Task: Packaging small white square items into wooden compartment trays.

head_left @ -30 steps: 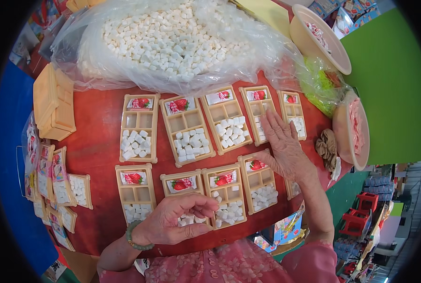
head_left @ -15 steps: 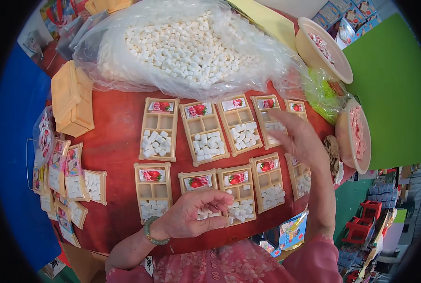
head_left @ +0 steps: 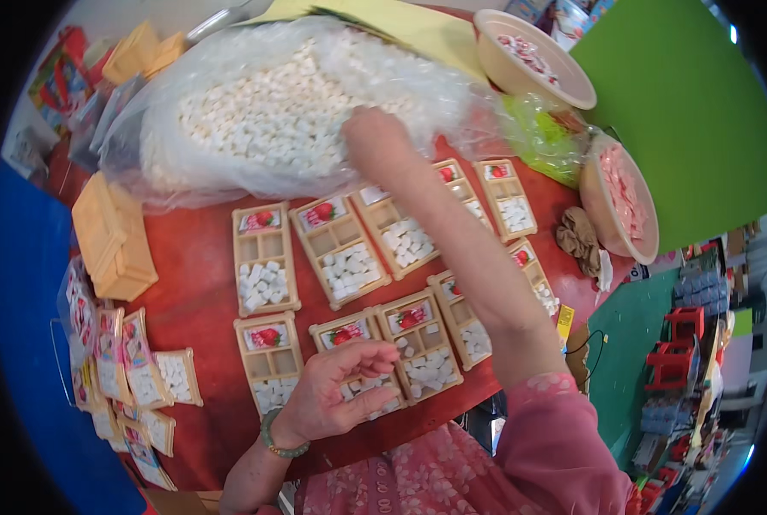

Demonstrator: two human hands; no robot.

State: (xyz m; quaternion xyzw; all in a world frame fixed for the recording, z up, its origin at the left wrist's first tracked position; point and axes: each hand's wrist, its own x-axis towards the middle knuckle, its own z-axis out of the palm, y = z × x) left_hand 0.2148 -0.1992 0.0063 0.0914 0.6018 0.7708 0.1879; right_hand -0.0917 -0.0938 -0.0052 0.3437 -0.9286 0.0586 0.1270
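Far left: packed trays (head_left: 113, 365) w/ printed covers, piled overlapping at table edge; stack of empty wooden trays (head_left: 113, 240) just above, on red table (head_left: 194, 275). Next, two rows of open wooden trays w/ compartments, each w/ strawberry picture card at top, white cubes in lower compartments; leftmost upper tray (head_left: 263, 257) and leftmost lower tray (head_left: 269, 360) side by side w/ rest. Left hand (head_left: 336, 395) at near row, green bead bracelet on wrist, fingers curled loosely over a front tray (head_left: 353, 352), fingertips touching the white pieces; cannot tell if anything pinched. Behind, big clear plastic bag (head_left: 263, 129) full of white cubes, spread across back of table. Right hand (head_left: 375, 142) stretched far forward, pink sleeve, hand at bag's near edge by the cubes; blurred, grip cannot tell. Arm crossing over centre trays. Further right: green plastic bag (head_left: 542, 137), crumpled brown cloth (head_left: 579, 236), two beige bowls (head_left: 529, 56) (head_left: 619, 197) w/ pink-white pieces, then green surface (head_left: 684, 112).
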